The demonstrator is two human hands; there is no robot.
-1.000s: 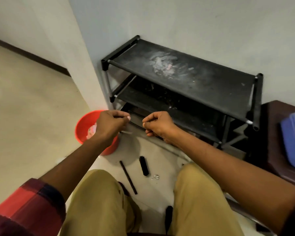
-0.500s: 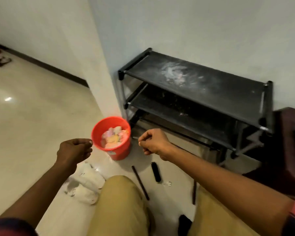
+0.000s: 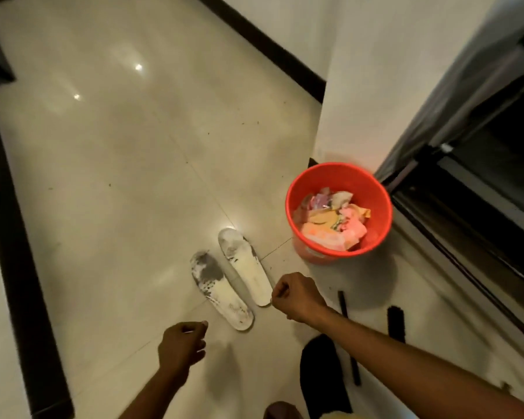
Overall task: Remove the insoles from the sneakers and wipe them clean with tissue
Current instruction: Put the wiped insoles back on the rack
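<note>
the grey-stained insole and the whiter insole lay parallel on the floor, long axes angled away leftward, near the red bucket; right hand clenched, left hand fingers curled, grasp unclear

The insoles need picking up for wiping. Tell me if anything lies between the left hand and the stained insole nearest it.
Nothing visible does. Only bare floor lies between the left hand and the near end of the grey-stained insole. The red bucket and the black brush sit off to the right, clear of that path.
</note>
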